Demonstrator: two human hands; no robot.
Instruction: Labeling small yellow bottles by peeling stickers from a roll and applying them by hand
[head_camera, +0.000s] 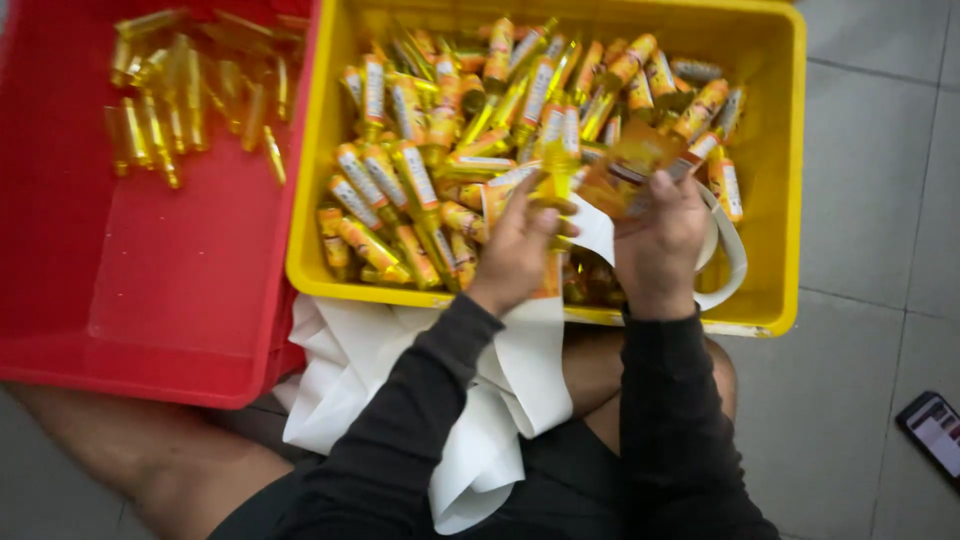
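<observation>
My left hand holds a small yellow tube upright over the yellow crate. My right hand pinches an orange label right beside that tube, with a white backing strip looping around the hand. The crate is piled with several yellow tubes wearing orange and white labels. Motion blur hides how far the label touches the tube.
A red crate at the left holds several bare yellow tubes in its far corner. White backing paper spills over my lap. A phone lies on the grey tiled floor at the right.
</observation>
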